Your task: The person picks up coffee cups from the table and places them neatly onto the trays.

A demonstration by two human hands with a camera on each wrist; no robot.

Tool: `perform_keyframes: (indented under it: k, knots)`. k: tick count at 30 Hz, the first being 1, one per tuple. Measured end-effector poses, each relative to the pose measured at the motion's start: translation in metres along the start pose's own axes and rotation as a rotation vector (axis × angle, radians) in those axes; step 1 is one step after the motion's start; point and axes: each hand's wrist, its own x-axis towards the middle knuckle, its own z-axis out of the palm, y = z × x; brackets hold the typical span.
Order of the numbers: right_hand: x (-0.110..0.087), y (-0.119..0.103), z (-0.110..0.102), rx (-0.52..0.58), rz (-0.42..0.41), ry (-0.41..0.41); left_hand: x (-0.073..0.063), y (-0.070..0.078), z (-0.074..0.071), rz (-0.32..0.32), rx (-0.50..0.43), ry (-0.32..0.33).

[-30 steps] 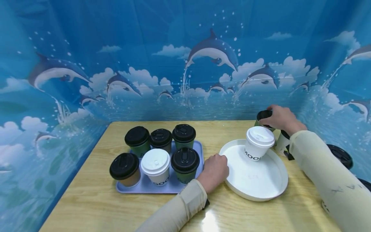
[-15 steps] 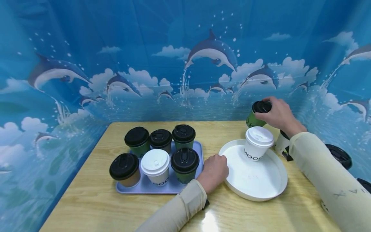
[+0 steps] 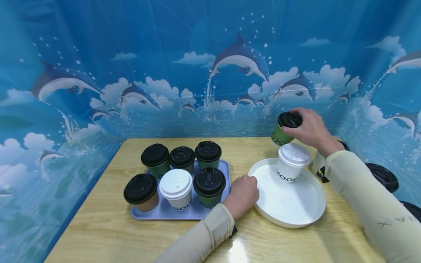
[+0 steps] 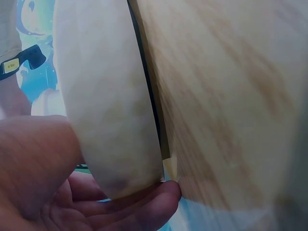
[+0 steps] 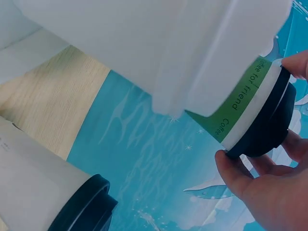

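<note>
Green cup is hanging just beyond the far rim of the round white tray, its long axis leaning, base toward the tray's left side; the right hand, the nearer one, is pinching its black lid. One white cup is standing on the tray (just in front of the held cup). The left hand is gripping the tray's left rim. Left of that tray, one lavender tray is bearing six lidded cups, five black-lidded, one white-lidded; right of it, at least three more cups are showing partly.

two trays, two white-lidded cups, at least eight black-lidded cups
</note>
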Motion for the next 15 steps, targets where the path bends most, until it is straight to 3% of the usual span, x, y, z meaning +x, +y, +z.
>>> perform_keyframes:
  k: [15]
  knots:
    - [-0.0004,-0.0086,0.0020,0.020,-0.026,-0.006,0.0005,0.0000,0.0001,-0.005,-0.002,0.000]
